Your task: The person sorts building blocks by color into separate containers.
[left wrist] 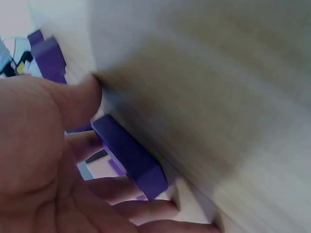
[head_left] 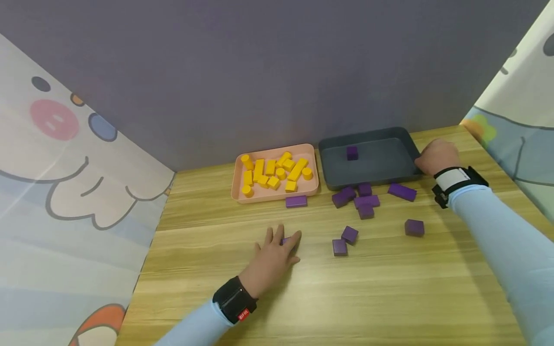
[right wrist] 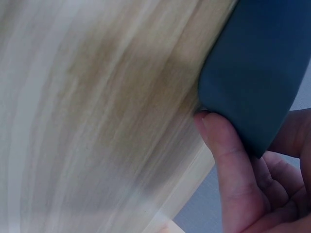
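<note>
My left hand (head_left: 270, 264) reaches over the wood table with its fingers spread, around a purple block (left wrist: 129, 155). In the left wrist view the fingers lie along the far side of this block, while the thumb stands apart from it. My right hand (head_left: 439, 156) grips the right end of a dark grey tray (head_left: 368, 176), its fingers on both sides of the tray's wall (right wrist: 252, 73) in the right wrist view. Inside the tray sits one purple cube (head_left: 352, 153).
A pink tray (head_left: 235, 185) holding several yellow blocks (head_left: 297, 169) stands left of the grey one. Several purple blocks (head_left: 365, 211) lie before the grey tray, and a flat purple block (head_left: 296, 202) before the pink one. A grey wall (head_left: 259, 72) rises behind.
</note>
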`<state>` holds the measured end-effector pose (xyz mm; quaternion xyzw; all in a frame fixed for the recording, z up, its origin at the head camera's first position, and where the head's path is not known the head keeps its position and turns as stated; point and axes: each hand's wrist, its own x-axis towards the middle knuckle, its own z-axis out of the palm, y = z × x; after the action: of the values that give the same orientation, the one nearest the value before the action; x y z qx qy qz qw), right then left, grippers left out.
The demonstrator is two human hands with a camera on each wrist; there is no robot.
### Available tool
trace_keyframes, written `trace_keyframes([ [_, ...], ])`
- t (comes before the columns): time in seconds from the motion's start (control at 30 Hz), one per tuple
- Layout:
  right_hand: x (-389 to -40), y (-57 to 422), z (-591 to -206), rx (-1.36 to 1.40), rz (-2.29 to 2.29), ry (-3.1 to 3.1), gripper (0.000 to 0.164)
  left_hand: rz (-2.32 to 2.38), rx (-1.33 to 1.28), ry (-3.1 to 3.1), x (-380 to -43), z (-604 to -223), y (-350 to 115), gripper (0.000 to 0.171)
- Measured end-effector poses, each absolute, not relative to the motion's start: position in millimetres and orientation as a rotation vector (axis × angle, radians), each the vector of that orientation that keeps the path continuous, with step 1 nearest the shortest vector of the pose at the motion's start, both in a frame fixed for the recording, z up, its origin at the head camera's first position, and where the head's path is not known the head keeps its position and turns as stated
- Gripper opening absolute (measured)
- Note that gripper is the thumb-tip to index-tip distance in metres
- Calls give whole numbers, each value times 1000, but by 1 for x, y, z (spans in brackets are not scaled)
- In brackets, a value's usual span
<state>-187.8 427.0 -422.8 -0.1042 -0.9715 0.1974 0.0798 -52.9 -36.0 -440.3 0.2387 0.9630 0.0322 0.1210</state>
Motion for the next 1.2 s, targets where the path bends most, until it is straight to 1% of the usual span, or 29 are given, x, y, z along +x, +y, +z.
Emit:
trace_keyframes([
  [0.1, -188, 428, -423, -311, 600, -2909, 25, -5, 749, 2835, -45, -440, -36, 53],
  [0.23, -187, 429, -422, -313, 605, -2914, 25, -47, 838, 2870, -41, -440, -37, 58],
  [0.3, -187, 428, -422, -313, 602, -2909, 25, -35, 891, 2901, -40, -440, -38, 54],
  [0.4, -187, 428, -422, -302, 594, -2902, 25, -1, 946, 2954, -39, -441, -39, 42],
  [0.47, -187, 427, -422, -301, 594, -2897, 24, 63, 949, 2985, -38, -441, -40, 32],
  [0.53, -187, 427, -421, -306, 601, -2898, 23, 135, 929, 2998, -38, -440, -41, 28],
  [0.63, -186, 427, -421, -314, 605, -2903, 23, 270, 861, 2992, -37, -438, -42, 28],
  [0.73, -186, 427, -420, -312, 595, -2903, 23, 357, 809, 2979, -39, -436, -42, 32],
  [0.9, -184, 427, -418, -333, 602, -2898, 22, 441, 841, 2989, -47, -431, -40, 36],
  [1.03, -184, 426, -419, -350, 627, -2893, 20, 526, 873, 3015, -58, -424, -37, 39],
  [1.2, -184, 425, -419, -360, 622, -2902, 20, 620, 863, 3061, -80, -404, -30, 43],
])
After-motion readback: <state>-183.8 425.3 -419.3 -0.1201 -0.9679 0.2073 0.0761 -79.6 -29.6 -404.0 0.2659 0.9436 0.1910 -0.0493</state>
